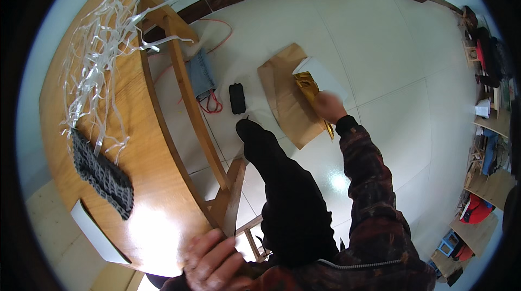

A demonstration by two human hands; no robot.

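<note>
Reaching forward over the floor, my right hand (328, 107) is blurred and closed on a shiny gold foil sheet (307, 88), which shows on both sides of the fingers. A white sheet (321, 75) lies against the foil, partly behind the hand. Beneath them is a large piece of brown paper (285, 93) on the tiles. Close to my body, my left hand (214, 261) is at the near corner of the wooden table (157, 182). Its fingers are curled in, and nothing shows in them.
Clear plastic strips (100, 57) are heaped on the table, beside a dark grey knitted piece (103, 174) and a thin pale flat panel (99, 234). On the floor are a black case (237, 99) and a denim bag (201, 74). Shelves with goods line the right (491, 185).
</note>
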